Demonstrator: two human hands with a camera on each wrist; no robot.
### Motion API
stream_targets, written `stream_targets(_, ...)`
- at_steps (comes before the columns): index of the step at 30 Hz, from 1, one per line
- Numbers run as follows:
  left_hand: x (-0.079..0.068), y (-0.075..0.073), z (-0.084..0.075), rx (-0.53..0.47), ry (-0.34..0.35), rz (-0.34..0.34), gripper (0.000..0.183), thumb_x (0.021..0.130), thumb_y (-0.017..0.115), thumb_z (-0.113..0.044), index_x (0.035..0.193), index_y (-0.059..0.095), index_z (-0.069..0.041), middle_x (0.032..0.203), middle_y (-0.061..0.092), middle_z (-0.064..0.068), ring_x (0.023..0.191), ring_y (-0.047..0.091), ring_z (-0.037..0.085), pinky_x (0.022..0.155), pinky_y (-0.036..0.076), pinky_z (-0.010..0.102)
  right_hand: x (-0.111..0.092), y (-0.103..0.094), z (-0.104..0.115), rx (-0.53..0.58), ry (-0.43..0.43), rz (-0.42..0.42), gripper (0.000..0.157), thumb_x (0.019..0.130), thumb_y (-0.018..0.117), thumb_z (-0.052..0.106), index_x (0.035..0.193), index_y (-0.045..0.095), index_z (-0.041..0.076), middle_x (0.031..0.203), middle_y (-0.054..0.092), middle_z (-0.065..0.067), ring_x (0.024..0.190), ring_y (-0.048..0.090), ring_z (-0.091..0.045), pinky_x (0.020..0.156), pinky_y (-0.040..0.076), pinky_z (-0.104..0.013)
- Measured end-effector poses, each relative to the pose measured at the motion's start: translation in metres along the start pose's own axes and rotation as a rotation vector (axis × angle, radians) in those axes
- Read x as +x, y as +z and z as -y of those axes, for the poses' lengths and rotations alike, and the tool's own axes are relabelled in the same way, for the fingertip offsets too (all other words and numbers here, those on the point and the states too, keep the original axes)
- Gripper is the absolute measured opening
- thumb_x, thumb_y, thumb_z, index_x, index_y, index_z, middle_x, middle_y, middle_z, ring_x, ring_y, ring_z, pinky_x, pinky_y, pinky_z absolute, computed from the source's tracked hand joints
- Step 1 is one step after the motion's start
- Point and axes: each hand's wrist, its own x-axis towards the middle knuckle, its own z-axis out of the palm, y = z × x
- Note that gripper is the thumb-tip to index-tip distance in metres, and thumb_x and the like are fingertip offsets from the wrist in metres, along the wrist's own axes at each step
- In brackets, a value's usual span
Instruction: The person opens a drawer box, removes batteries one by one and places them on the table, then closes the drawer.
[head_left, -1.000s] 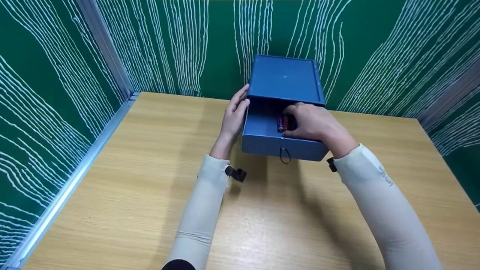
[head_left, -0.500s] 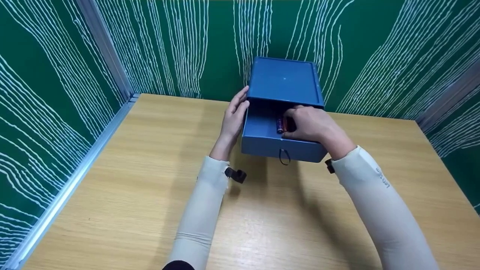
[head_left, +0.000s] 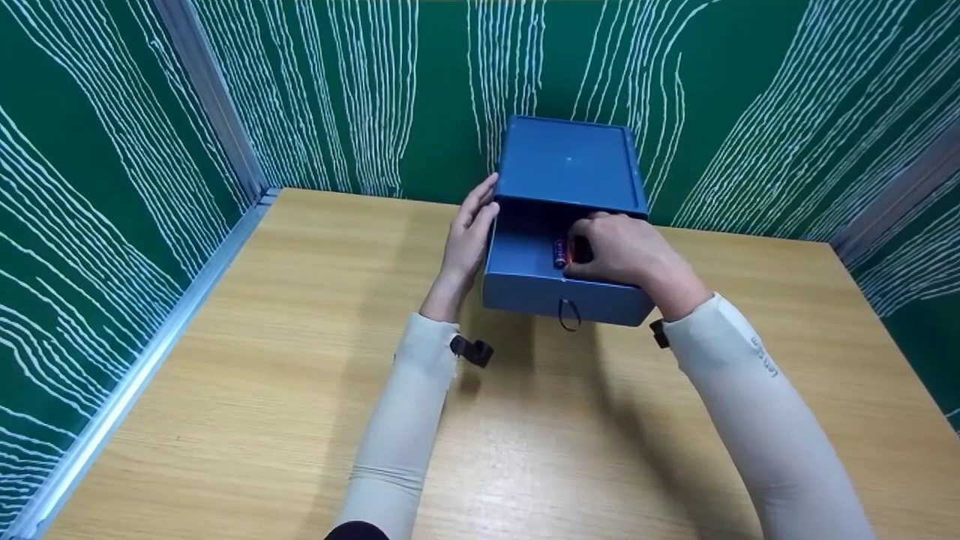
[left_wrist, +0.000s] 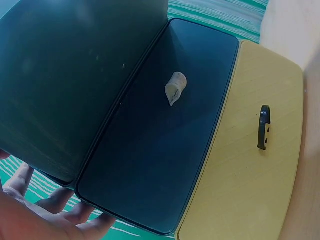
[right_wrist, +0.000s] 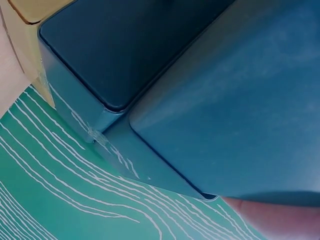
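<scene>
A blue drawer [head_left: 525, 255] stands pulled out of a blue cabinet [head_left: 570, 161]. Inside it lies a small purple-and-red battery [head_left: 559, 253], with another reddish one beside it, mostly hidden by my right hand [head_left: 626, 247]. That hand reaches in over the drawer's right side, its curled fingers and thumb around the reddish battery. My left hand [head_left: 466, 232] rests along the cabinet's left side with fingers extended, also showing in the left wrist view as a hand [left_wrist: 55, 215] beside the drawers. Only a bit of skin shows in the right wrist view.
Under the pulled-out drawer are a shut blue drawer [left_wrist: 145, 150] with a pale tab [left_wrist: 175, 87] and a yellow drawer [left_wrist: 245, 165] with a black loop [left_wrist: 263, 127]. A black loop [head_left: 570, 311] hangs from the upper drawer. The wooden table [head_left: 300, 360] meets green walls [head_left: 442, 105].
The right hand shifts very slightly and its sleeve draws a little leftward. The left hand stays against the cabinet; the scene sits slightly lower in the view.
</scene>
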Motion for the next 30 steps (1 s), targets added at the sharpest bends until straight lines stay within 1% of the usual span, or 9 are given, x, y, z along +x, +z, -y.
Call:
stream_targets(5,0.0011,0.0005,0.0006,-0.003,0.017,-0.004,0.041,0.091,0.038,-0.013,0.133,0.037,-0.013,0.134,0.040,0.002,0.120,0.039,0.010,0.101,0.028,0.030,0.0000,0.0013,0.0001,-0.017,0.000,-0.011,0.044,0.072,0.063,0.044,0.102,0.060,0.011,0.083,0.055,-0.006,0.075,0.048,-0.023,0.065,0.039,-0.036)
stream_targets(10,0.0012,0.0003,0.0009,-0.007,0.006,-0.008,0.041,0.091,0.038,-0.014,0.132,0.038,-0.014,0.134,0.041,0.001,0.119,0.039,0.008,0.100,0.029,0.030,-0.0009,0.0010,0.0004,-0.016,0.002,-0.008,0.047,0.072,0.062,0.045,0.105,0.058,0.012,0.085,0.055,-0.006,0.075,0.048,-0.023,0.066,0.040,-0.036)
stream_targets(19,0.0013,0.0003,0.0013,0.002,-0.008,-0.008,0.041,0.091,0.038,-0.017,0.132,0.039,-0.017,0.134,0.041,0.000,0.119,0.038,0.007,0.101,0.028,0.031,-0.0028,-0.0028,-0.0008,0.075,0.016,-0.010,0.045,0.070,0.064,0.044,0.102,0.056,0.013,0.088,0.053,-0.004,0.079,0.047,-0.022,0.069,0.039,-0.036)
stream_targets(24,0.0005,0.0003,0.0015,0.004,-0.010,-0.002,0.041,0.092,0.038,-0.017,0.132,0.038,-0.017,0.135,0.040,-0.001,0.120,0.038,0.007,0.101,0.027,0.032,-0.0038,-0.0037,-0.0024,0.128,0.006,-0.006,0.043,0.071,0.064,0.042,0.102,0.056,0.014,0.088,0.054,-0.003,0.081,0.047,-0.021,0.071,0.039,-0.035)
stream_targets(25,0.0006,0.0002,0.0016,0.003,-0.009,0.000,0.041,0.092,0.038,-0.017,0.132,0.038,-0.017,0.135,0.040,-0.001,0.120,0.038,0.007,0.101,0.027,0.032,-0.0039,-0.0040,-0.0027,0.136,0.004,-0.004,0.042,0.072,0.063,0.042,0.102,0.055,0.014,0.088,0.054,-0.002,0.081,0.047,-0.021,0.071,0.039,-0.035)
stream_targets(27,0.0038,-0.0008,0.0071,-0.004,0.003,0.001,0.040,0.092,0.038,-0.018,0.132,0.039,-0.019,0.134,0.041,-0.003,0.119,0.039,0.007,0.101,0.028,0.032,-0.0040,-0.0048,-0.0031,0.150,0.001,0.000,0.042,0.072,0.063,0.042,0.103,0.055,0.014,0.087,0.055,-0.002,0.080,0.048,-0.020,0.070,0.039,-0.034)
stream_targets(30,0.0042,-0.0014,0.0073,-0.012,0.015,0.004,0.041,0.092,0.038,-0.017,0.132,0.038,-0.017,0.133,0.041,-0.002,0.118,0.039,0.007,0.100,0.028,0.031,-0.0035,-0.0060,-0.0036,0.165,-0.015,-0.009,0.040,0.073,0.063,0.041,0.102,0.055,0.014,0.085,0.055,-0.002,0.078,0.048,-0.020,0.068,0.038,-0.032)
